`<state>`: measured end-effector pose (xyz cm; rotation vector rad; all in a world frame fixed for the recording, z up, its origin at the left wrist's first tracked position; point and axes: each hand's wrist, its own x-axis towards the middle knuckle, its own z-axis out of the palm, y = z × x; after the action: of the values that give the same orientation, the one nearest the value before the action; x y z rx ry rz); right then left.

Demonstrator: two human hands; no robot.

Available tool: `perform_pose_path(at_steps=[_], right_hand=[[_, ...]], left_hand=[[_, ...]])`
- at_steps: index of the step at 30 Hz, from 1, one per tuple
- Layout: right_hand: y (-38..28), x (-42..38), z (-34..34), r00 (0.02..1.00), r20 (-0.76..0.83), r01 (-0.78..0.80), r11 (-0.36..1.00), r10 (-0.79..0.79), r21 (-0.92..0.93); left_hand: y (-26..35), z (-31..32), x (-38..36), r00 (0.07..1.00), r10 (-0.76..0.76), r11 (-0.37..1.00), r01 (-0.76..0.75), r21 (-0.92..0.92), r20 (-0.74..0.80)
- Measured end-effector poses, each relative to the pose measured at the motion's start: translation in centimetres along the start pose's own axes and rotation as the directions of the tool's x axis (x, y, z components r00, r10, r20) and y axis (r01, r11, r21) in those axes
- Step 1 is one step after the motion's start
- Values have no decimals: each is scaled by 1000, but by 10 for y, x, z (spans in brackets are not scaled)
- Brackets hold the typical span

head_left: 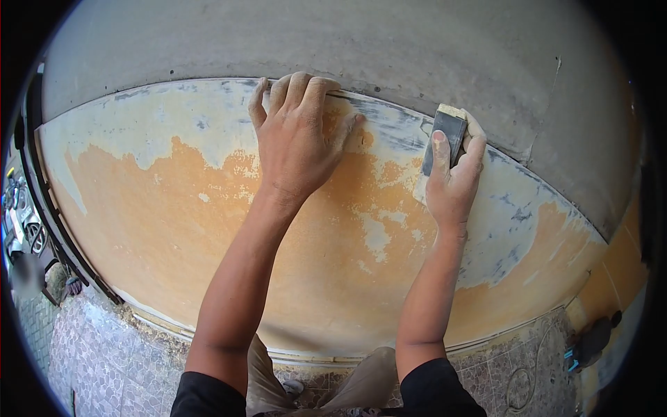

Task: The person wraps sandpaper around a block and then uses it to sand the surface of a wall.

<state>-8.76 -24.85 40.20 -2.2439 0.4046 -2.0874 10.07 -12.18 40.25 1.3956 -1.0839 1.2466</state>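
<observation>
An orange and whitish patchy panel [208, 222] curves across the view, with a grey surface [431, 48] beyond its upper edge. Dust-covered, my left hand [295, 132] rests at that edge with its fingers spread and bent over it, holding nothing. To the right, my right hand [455, 167] grips a dark sanding block [445, 139] with a pale layer at its top end. The block lies against the panel near the edge, thumb on its near face and fingers round its far side. Scraped grey and white patches surround it.
Patterned paving [104, 347] lies below the panel, where my legs show. A dark rail [52, 208] runs down the left side, with a motorcycle [24, 222] beyond it. At the lower right are a dark object [590, 342] and a thin cable loop [520, 386].
</observation>
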Motion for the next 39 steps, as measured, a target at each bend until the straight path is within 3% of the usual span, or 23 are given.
perform_pose_path(at_steps=[10,25,39], right_hand=[[-1,-1,4,1000,-28,14,998,-12,69],[2,-2,5,998,-50,36,998,-33,57],[-4,-2,5,999,-49,18,998,-15,63]], left_hand=[[-14,-30,5,973,58,995,-38,-93,224],[-7,-12,0,997,11,997,-6,-74,70],[-14,-27,1,977,47,996,-31,-82,208]])
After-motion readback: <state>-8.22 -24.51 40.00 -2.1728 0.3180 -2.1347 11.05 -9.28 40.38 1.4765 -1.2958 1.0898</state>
